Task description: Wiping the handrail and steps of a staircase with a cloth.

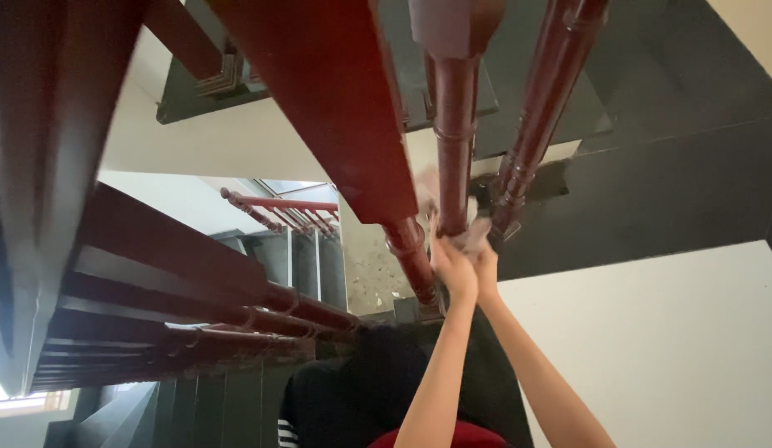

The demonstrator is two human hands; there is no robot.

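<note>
Two hands, left [454,267] and right [486,264], one cloth [469,238], three near balusters [455,124], one handrail [328,99], and one far railing [278,207] at left.

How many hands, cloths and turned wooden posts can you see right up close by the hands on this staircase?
Hands: 2, the left hand and right hand
Pale cloth: 1, wrapped round the middle post's foot
Dark red turned posts: 3, the left post, middle post, right post
Total: 6
</note>
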